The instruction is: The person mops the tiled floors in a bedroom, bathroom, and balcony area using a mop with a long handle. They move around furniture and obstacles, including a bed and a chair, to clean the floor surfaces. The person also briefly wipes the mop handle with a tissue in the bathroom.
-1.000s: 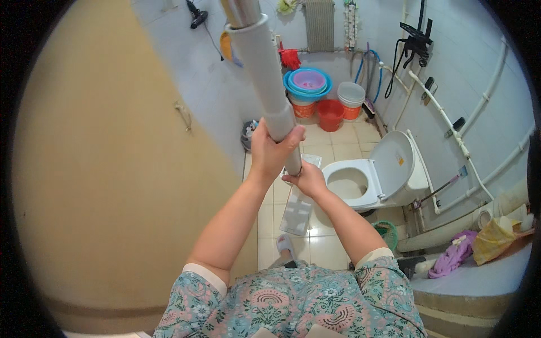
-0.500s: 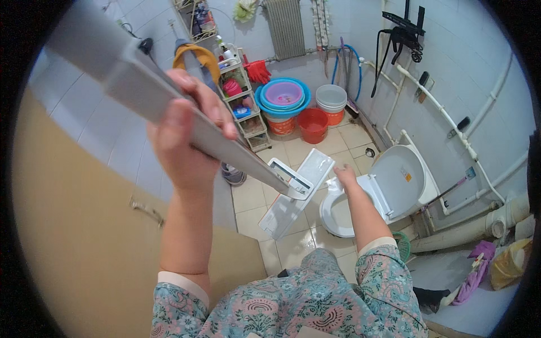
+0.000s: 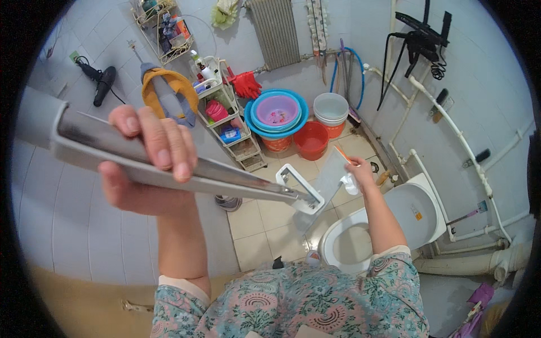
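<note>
My left hand (image 3: 155,158) is closed round a grey metal pole (image 3: 225,183), which runs from the upper left down toward the floor. A white rectangular frame (image 3: 316,204) is at the pole's far end. Beyond the frame, a long flat pale panel (image 3: 327,183) with an orange strip along one edge is held tilted above the tiles. My right hand (image 3: 360,173) grips its upper right edge. White crumpled material (image 3: 350,185), perhaps tissue or cloth, hangs under those fingers. Whether panel and frame are joined is not clear.
A toilet (image 3: 352,245) with its lid raised is beside my right forearm. Stacked basins (image 3: 279,110), a red bucket (image 3: 311,141) and pale buckets (image 3: 331,107) stand by the far wall. Left of them is a shelf rack (image 3: 231,121). A hair dryer (image 3: 104,84) hangs on the left wall.
The pole's near end has swung lower and left with my left hand. The panel has turned from face-up to tilted, showing its orange edge, and my right hand now grips it.
</note>
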Motion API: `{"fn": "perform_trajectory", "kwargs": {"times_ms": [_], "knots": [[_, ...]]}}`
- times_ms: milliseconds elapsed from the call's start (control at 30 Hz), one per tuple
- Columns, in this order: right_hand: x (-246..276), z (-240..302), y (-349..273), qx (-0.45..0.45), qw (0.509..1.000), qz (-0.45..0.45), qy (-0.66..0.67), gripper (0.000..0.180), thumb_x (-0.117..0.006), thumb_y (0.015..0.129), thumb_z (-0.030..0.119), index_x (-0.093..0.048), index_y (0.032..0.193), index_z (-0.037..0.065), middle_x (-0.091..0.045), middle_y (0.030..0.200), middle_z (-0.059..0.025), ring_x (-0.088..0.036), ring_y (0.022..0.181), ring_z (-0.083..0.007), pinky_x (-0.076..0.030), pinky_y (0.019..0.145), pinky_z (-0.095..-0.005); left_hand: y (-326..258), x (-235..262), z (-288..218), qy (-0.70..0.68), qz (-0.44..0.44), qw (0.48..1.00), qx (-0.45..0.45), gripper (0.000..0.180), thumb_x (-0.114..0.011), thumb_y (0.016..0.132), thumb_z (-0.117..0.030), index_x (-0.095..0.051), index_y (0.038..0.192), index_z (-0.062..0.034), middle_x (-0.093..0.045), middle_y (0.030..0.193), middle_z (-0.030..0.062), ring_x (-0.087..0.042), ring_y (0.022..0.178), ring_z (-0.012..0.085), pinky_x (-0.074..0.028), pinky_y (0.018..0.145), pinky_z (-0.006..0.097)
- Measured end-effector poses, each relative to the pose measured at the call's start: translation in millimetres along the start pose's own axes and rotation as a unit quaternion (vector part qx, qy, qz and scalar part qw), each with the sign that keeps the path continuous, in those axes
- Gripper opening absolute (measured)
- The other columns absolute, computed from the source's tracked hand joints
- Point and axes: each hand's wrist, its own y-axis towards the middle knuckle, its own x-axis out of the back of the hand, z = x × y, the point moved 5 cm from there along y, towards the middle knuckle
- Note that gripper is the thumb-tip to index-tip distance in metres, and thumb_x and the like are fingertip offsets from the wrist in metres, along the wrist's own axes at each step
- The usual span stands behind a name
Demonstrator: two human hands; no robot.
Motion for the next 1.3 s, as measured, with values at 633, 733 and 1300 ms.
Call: {"fn": "perform_trajectory", "kwargs": {"times_ms": [633,733,1300], "knots": [[-227.8,121.9,59.2,-0.252,0.766,0.050,0.589,0.036,-0.054,0.082,0.051,-0.054,0.082,0.016,-0.058,0.072,0.0007,-0.055,0.060,-0.0136,-0.045,0.052,-0.0279,23.6,195.8,249.9,-0.077,-0.056,0.995,0.036,0.039,-0.066,0.077,-0.025,-0.037,0.094,-0.0051,-0.046,0.073,0.0100,-0.049,0.059,0.0173,-0.047,0.050,0.028],[-239.2,124.1,103.6,-0.231,0.738,-0.033,0.634,0.026,-0.060,0.079,0.044,-0.054,0.073,0.019,-0.057,0.066,0.0049,-0.053,0.052,-0.0126,-0.042,0.045,-0.0255,33.2,218.2,269.6,-0.085,-0.043,0.993,0.069,0.040,-0.066,0.077,-0.025,-0.038,0.100,-0.0056,-0.045,0.078,0.0105,-0.050,0.062,0.0179,-0.047,0.054,0.029],[-142.1,-101.1,256.3,-0.175,0.665,-0.188,0.701,0.026,-0.056,0.083,0.032,-0.051,0.067,0.013,-0.060,0.073,-0.0063,-0.061,0.069,-0.0228,-0.050,0.064,-0.0396,77.7,216.4,369.7,-0.147,0.089,0.952,0.253,0.020,-0.058,0.079,-0.015,-0.044,0.067,-0.0081,-0.046,0.055,0.0045,-0.046,0.049,0.0160,-0.041,0.060,0.033]]}}
